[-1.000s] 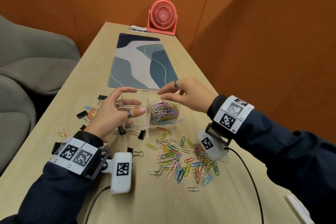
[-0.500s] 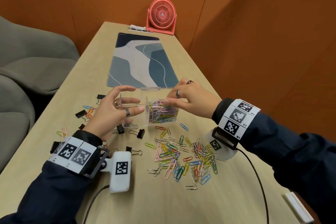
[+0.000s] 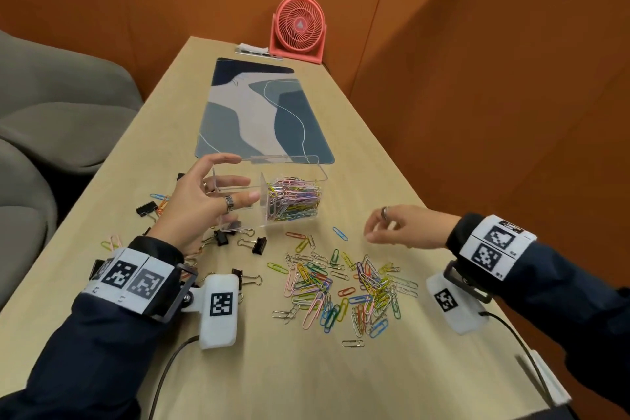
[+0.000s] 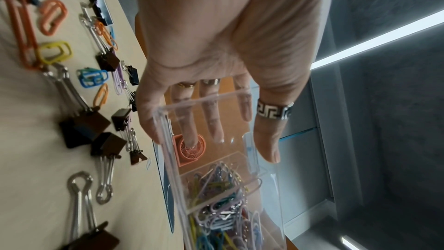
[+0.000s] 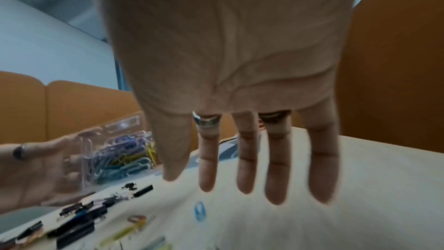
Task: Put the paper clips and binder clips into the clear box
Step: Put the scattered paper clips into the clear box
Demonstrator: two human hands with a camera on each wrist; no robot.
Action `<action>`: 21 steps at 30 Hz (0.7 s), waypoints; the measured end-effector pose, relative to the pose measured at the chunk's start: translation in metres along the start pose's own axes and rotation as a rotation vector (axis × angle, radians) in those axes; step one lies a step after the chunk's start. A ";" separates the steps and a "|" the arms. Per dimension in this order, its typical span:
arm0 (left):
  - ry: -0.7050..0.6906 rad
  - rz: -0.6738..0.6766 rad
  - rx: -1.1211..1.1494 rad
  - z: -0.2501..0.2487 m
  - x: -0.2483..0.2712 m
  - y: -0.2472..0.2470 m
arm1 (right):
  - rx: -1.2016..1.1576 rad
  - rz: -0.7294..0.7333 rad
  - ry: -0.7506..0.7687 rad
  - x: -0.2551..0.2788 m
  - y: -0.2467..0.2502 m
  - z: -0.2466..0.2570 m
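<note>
The clear box (image 3: 289,177) stands on the table, its right compartment packed with coloured paper clips (image 3: 295,203). My left hand (image 3: 243,177) holds the box's left end, thumb on the near wall and fingers behind the far wall; the left wrist view shows the box (image 4: 216,178) between them. My right hand (image 3: 371,232) hovers empty over the table to the right of the box, its fingers (image 5: 242,159) straight in the right wrist view. A pile of loose paper clips (image 3: 347,286) lies in front. Black binder clips (image 3: 257,244) lie near my left wrist.
A blue patterned desk mat (image 3: 259,112) lies behind the box, with a pink fan (image 3: 298,27) at the table's far end. Grey chairs (image 3: 51,106) stand left of the table. An orange wall runs along the right edge. A white object (image 3: 542,375) sits at the near right edge.
My right hand has left the box's paper clip compartment and moved right and toward me, empty. My left hand still holds the box in the same place.
</note>
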State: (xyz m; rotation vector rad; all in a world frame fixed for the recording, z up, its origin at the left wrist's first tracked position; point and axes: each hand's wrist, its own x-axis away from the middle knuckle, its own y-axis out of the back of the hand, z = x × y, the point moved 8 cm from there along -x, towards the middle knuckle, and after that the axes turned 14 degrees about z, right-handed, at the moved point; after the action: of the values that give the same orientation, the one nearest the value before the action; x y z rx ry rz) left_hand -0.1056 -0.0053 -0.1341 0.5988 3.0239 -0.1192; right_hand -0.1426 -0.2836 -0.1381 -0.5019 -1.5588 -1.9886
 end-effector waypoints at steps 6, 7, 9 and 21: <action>0.013 0.001 -0.024 -0.002 0.003 -0.003 | -0.161 0.074 -0.237 0.007 -0.031 -0.042; 0.013 0.002 -0.023 -0.003 0.003 -0.004 | -0.210 0.073 -0.225 0.006 -0.035 -0.042; 0.016 0.003 -0.025 -0.003 0.003 -0.004 | -0.273 0.067 -0.166 0.003 -0.042 -0.035; 0.028 -0.002 -0.027 -0.003 0.004 -0.004 | -0.340 0.081 -0.001 0.017 -0.061 0.001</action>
State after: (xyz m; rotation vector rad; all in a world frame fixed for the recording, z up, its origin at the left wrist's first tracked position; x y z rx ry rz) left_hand -0.1105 -0.0074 -0.1311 0.6007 3.0477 -0.0701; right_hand -0.1942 -0.2758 -0.1737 -0.6874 -1.1832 -2.1981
